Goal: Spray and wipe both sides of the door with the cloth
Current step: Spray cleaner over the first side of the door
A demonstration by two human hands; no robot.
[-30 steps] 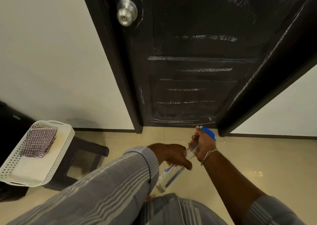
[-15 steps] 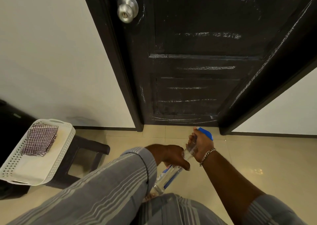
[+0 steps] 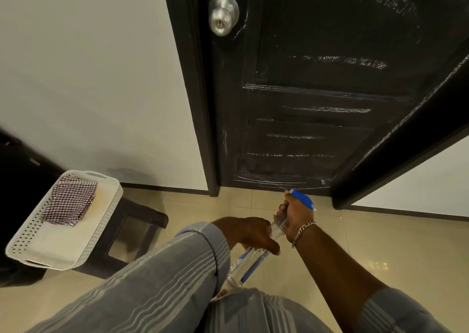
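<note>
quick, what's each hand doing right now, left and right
Left hand: fingers curled round the clear body of the spray bottle.
Right hand: fingers gripping the bottle's neck just under the blue spray head.

I see a dark stool (image 3: 132,228) on the tiled floor (image 3: 380,244) — it carries a white tray (image 3: 106,221), a checked cloth (image 3: 68,200) lying inside.

Clear spray bottle (image 3: 250,261) with blue nozzle head (image 3: 303,199), tilted, body low and toward the torso, head up and forward; held at the neck in the right grip (image 3: 297,218), at the body in the left grip (image 3: 250,233). Glossy black panelled door (image 3: 317,91), closed, streaked, straight beyond both grips. Checked cloth (image 3: 68,200), folded, far left of the left grip.
</note>
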